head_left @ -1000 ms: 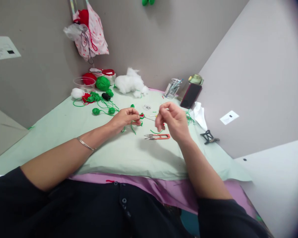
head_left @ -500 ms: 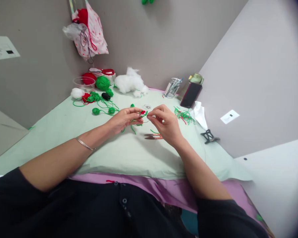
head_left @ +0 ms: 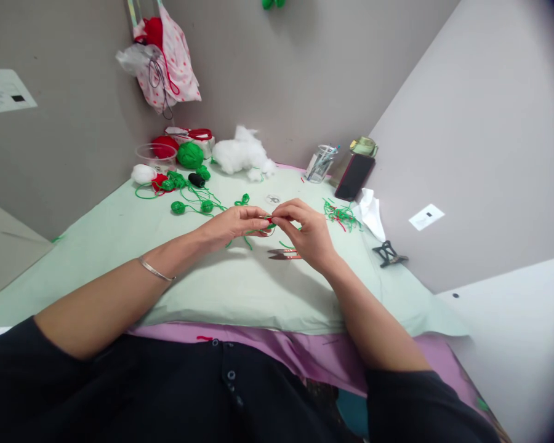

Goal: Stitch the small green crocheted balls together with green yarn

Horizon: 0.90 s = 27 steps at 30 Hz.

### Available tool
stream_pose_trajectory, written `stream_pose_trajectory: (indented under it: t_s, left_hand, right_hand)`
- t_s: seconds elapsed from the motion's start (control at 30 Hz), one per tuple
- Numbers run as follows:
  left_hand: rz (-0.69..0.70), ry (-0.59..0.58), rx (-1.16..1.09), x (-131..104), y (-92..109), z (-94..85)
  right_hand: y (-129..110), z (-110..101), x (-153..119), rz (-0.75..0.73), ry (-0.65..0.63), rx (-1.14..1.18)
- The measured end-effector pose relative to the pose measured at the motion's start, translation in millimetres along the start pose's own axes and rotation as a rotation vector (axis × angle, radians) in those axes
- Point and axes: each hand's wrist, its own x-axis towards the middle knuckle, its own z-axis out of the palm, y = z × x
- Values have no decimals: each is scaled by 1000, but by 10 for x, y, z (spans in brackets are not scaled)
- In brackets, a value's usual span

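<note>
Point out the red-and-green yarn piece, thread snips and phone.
Red-and-green yarn piece (head_left: 270, 220): head view, its red part.
Thread snips (head_left: 281, 256): head view, the nearer blade.
Phone (head_left: 354, 177): head view, middle of its dark screen.

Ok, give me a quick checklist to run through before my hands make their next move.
1. Left hand gripping the small red and green piece: ok.
2. Right hand at the piece: ok, fingertips close against it.
3. What the right fingertips pinch: cannot tell, too small.
4. Orange-handled snips in full view: not ok, the right hand hides part of the handles.
5. Yarn clippings apart from both hands: ok, heaped to the right.
6. Phone propped up: ok, it leans near the bottle.
</note>
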Motion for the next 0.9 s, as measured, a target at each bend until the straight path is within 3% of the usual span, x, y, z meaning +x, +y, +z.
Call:
stream_pose_trajectory:
  t_s: [0.13,0.27,0.37,0.57,0.67,0.9]
  left_hand:
    - [23,73,67,16,-29,16]
    - [16,166,-52,23,-30,19]
    - [3,213,-118,18,-1,13]
    - [17,318,-147,35,29,11]
    - [19,330,-150,43,7,-8]
    - [55,291,-164,26,-15,-20]
  right_hand:
    - [-51,-8,8,62,7,106]
    - [-85,-73,25,191,97,291]
    - [-67,-163,32,292,94,493]
    - [-36,-318,16,266,4,756]
    - [-60,-299,20,287,-31,662]
    - [-63,-80,0,95,78,-9]
